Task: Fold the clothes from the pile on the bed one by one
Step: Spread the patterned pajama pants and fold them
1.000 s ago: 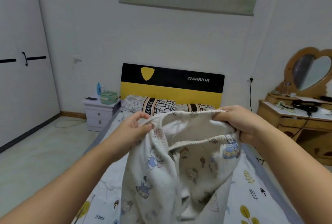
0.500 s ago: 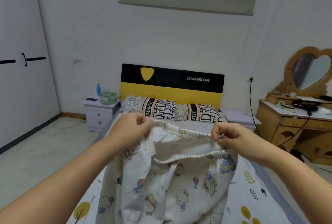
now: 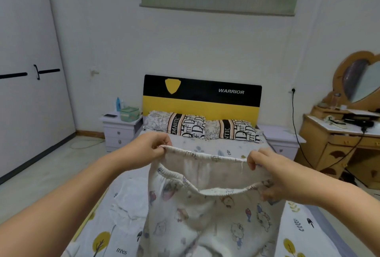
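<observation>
White cartoon-print trousers point(image 3: 205, 211) with an elastic waistband hang above the bed point(image 3: 304, 228). My left hand point(image 3: 148, 149) pinches the far left corner of the waistband. My right hand point(image 3: 267, 170) pinches the far right corner, its lower fingers curled round the near edge of the waist. The waist opening gapes towards me, the far edge stretched straight between both hands. The legs drop down out of the frame's bottom. A pale white garment point(image 3: 125, 205) lies crumpled on the bed at the left.
Two patterned pillows point(image 3: 185, 125) lie against the black and yellow headboard point(image 3: 201, 100). A white nightstand point(image 3: 119, 129) stands left of the bed, another point(image 3: 281, 139) right. A wooden dresser point(image 3: 337, 145) with a heart mirror fills the right. Wardrobe doors point(image 3: 26, 83) line the left wall.
Both hands have lowered the trousers and moved apart, pulling the far waistband edge taut. The pillows, hidden before, now show above it.
</observation>
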`<state>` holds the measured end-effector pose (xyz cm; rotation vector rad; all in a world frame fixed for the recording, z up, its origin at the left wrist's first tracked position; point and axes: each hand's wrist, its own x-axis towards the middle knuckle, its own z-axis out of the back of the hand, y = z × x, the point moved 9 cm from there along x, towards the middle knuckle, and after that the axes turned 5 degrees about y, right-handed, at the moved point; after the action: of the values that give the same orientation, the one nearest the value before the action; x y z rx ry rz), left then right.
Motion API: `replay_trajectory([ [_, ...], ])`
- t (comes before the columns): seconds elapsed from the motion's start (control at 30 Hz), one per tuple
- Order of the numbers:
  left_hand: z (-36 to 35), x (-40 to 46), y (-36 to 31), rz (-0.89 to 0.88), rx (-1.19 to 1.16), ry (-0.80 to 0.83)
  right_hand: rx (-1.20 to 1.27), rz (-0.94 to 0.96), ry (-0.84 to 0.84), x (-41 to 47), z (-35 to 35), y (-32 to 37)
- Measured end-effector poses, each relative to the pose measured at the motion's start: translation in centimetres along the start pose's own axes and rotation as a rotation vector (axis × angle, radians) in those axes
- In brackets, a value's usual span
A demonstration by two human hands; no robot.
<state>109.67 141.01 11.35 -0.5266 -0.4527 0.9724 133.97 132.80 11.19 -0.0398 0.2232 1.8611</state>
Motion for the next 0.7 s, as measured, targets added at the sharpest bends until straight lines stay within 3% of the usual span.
replay_trajectory([
  [0.07, -0.3, -0.4, 0.2, 0.009, -0.263, 0.058, -0.085, 0.033, -0.111, -0.2, 0.9, 0.2],
  [0.2, -0.8, -1.2, -0.6, -0.038, -0.727, 0.167, 0.006, 0.084, -0.321, -1.4, 3.5, -0.6],
  [0.27, -0.5, -1.1, -1.1, -0.052, -0.638, 0.157, 0.174, 0.060, -0.358, -1.8, 4.2, -1.6],
  [0.33, -0.5, -1.0, -1.7, -0.053, -0.355, 0.175, 0.334, 0.026, -0.349, -1.9, 4.2, -2.4],
  [0.5, -2.5, -1.0, -2.0, -0.045, 0.048, 0.385, 0.509, -0.064, -0.428, -2.8, 4.8, -4.8],
  [0.57, -2.4, -0.4, -2.2, -0.073, 0.206, 0.316, 0.518, -0.092, -0.471, -3.5, 4.9, -5.7],
  [0.63, -1.9, 0.2, -2.6, -0.112, 0.135, 0.223, 0.520, -0.130, -0.498, -4.4, 4.7, -6.7],
  [0.7, -1.5, 0.7, -2.6, -0.114, -0.106, 0.184, 0.558, -0.170, -0.506, -5.5, 4.2, -7.6],
])
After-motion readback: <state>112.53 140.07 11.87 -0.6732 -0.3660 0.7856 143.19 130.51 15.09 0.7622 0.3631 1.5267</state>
